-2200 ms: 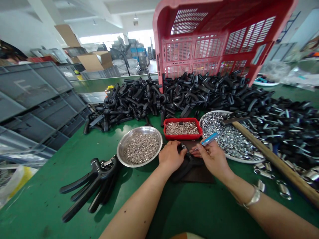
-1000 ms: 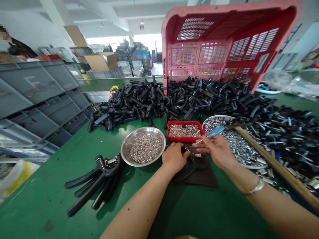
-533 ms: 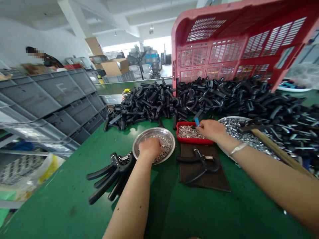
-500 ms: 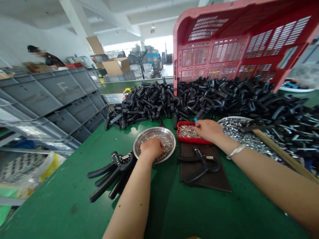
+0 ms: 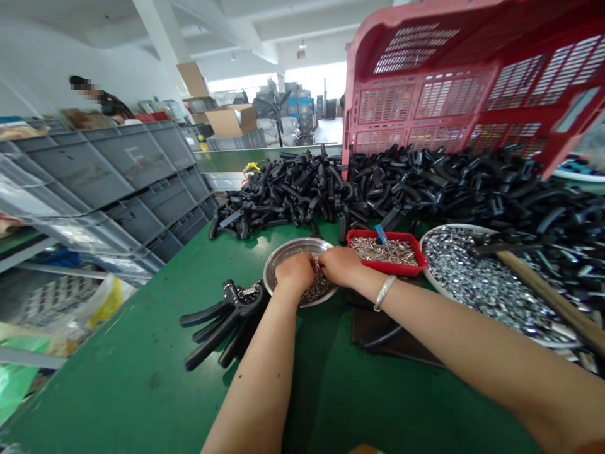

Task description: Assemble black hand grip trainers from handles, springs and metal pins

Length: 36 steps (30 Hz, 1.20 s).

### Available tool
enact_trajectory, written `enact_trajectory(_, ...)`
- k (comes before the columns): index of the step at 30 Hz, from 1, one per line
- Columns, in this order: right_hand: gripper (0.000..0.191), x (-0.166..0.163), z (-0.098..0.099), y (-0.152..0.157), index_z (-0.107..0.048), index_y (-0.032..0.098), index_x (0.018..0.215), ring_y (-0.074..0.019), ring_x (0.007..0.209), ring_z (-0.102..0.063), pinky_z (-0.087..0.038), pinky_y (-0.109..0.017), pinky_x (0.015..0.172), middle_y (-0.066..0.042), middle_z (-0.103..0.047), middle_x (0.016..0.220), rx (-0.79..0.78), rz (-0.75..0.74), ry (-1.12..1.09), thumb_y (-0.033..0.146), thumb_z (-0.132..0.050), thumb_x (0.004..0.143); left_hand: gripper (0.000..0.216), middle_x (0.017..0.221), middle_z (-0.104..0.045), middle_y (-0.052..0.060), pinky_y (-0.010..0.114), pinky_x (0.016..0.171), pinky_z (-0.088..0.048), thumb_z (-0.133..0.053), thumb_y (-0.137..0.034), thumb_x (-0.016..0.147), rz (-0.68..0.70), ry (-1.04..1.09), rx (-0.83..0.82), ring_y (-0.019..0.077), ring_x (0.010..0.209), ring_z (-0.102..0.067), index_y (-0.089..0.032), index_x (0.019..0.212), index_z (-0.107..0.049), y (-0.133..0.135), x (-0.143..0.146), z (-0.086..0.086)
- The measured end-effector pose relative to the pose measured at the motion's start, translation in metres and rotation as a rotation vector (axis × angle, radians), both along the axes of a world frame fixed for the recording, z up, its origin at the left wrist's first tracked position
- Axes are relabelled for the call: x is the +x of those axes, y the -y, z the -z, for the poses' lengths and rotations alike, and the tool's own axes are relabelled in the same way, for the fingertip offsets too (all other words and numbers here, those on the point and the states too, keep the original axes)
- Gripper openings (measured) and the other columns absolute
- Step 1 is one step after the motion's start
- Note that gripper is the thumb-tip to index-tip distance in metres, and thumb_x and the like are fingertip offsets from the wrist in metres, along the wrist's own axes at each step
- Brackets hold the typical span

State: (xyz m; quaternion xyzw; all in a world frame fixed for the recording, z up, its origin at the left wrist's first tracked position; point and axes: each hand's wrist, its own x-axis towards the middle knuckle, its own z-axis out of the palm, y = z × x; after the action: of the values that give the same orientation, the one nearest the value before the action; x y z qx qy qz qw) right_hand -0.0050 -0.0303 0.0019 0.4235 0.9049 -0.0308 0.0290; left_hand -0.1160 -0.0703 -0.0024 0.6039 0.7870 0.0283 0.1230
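Note:
My left hand [image 5: 295, 274] is down in a round metal bowl [image 5: 270, 257] of small metal parts [image 5: 316, 291], its fingers bent and pressed together. Over the bowl's right side, my right hand [image 5: 341, 266] is closed in a pinch close to the left fingertips. Whatever either hand holds is too small or hidden to make out. Left of the bowl lie several black spring hand grips [image 5: 222, 325]. Another black grip [image 5: 382, 336] rests on a dark pad [image 5: 362, 328], largely covered by my right forearm.
A red tray [image 5: 410, 271] of metal pins with a blue strip stands behind my right wrist. Right of it are a basin of shiny parts [image 5: 491, 284] and a hammer [image 5: 543, 293]. Black handles [image 5: 302, 189] are heaped beneath a red crate [image 5: 425, 94]. Grey crates [image 5: 108, 170] and a person stand left.
My right hand has left the red tray and moved left to the bowl, beside my left hand. The left hand stays in the bowl. The view has shifted slightly.

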Motion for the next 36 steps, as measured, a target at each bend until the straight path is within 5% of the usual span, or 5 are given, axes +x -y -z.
enact_trajectory(18,0.022,0.04,0.02,-0.006,-0.07,0.021,0.086,-0.0146,0.084,-0.059,-0.041,-0.024,0.074,-0.002,-0.069,0.087,-0.016,-0.059,-0.487,0.021,-0.05,0.076,0.027,0.101,-0.063,0.012,0.039,0.077,-0.045,-0.041,-0.032,0.082,0.06,-0.029,-0.009,0.0264,0.093,-0.059,-0.021,0.097,-0.061,0.002,0.025,0.007)
enact_trajectory(25,0.023,0.049,0.007,-0.005,-0.068,0.018,0.078,-0.0117,0.066,-0.058,-0.039,-0.022,0.06,0.0,-0.067,0.071,-0.061,-0.033,-0.562,0.029,-0.048,0.08,0.027,0.099,-0.063,0.01,0.035,0.075,-0.046,-0.038,-0.035,0.083,0.025,0.006,0.069,0.0238,0.091,-0.059,-0.022,0.097,-0.058,-0.001,0.018,0.008)
enact_trajectory(31,0.026,0.12,-0.002,0.016,-0.066,0.018,0.084,-0.015,0.076,-0.057,-0.04,-0.026,0.072,-0.004,-0.066,0.083,0.158,0.067,-0.497,0.03,-0.043,0.084,0.029,0.097,-0.064,0.011,0.034,0.074,-0.045,-0.042,-0.039,0.081,0.006,0.006,0.062,0.025,0.09,-0.059,-0.021,0.094,-0.062,-0.001,0.018,0.008)
enact_trajectory(36,0.032,0.183,0.02,0.043,-0.065,0.016,0.086,-0.0196,0.08,-0.058,-0.043,-0.031,0.073,-0.009,-0.065,0.086,0.302,0.205,-0.269,0.031,-0.038,0.086,0.025,0.094,-0.065,0.008,0.034,0.072,-0.045,-0.043,-0.034,0.081,0.0,-0.006,0.11,0.0241,0.087,-0.06,-0.025,0.091,-0.063,0.0,0.021,0.003)
